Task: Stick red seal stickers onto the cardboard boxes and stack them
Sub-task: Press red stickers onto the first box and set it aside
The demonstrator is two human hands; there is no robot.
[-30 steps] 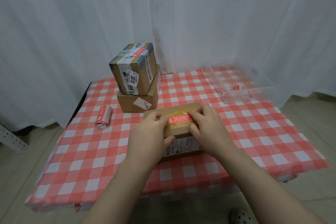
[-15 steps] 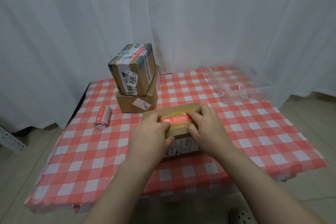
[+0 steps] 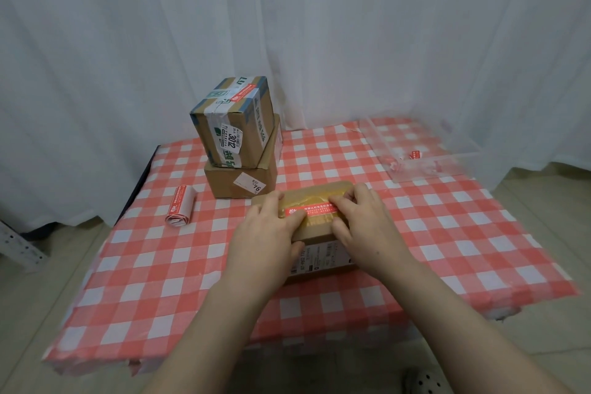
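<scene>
1. The red seal sticker [image 3: 311, 209] lies flat across the taped top of a cardboard box [image 3: 315, 229], running from 9 to 3 o'clock.
2. That box sits near the middle of the counter [image 3: 153, 269], which has a red-and-white checked cloth over it. Its printed label faces 6 o'clock.
3. The left hand [image 3: 265, 240] is released. Its fingers are laid over the box top, pressing the sticker's left end, and its thumb rests on the front face.
4. The right hand [image 3: 367, 230] grasps nothing. Its bent fingertips press down on the sticker's right end and hide it.
5. Together the two hands cover both ends of the box, so only the middle of the sticker shows.
6. At 11 o'clock, just beyond the box, stands a stack of two boxes. The upper box [image 3: 235, 125] sits skewed on the lower box [image 3: 243, 181] and has a red strip [image 3: 244, 91] on its top.
7. At 9 o'clock, well apart, a roll of stickers [image 3: 180, 206] lies on its side.
8. At 2 o'clock a clear plastic tray [image 3: 447, 158] holds a few red scraps.
9. A white curtain [image 3: 287, 25] hangs at 12 o'clock behind the counter.
</scene>
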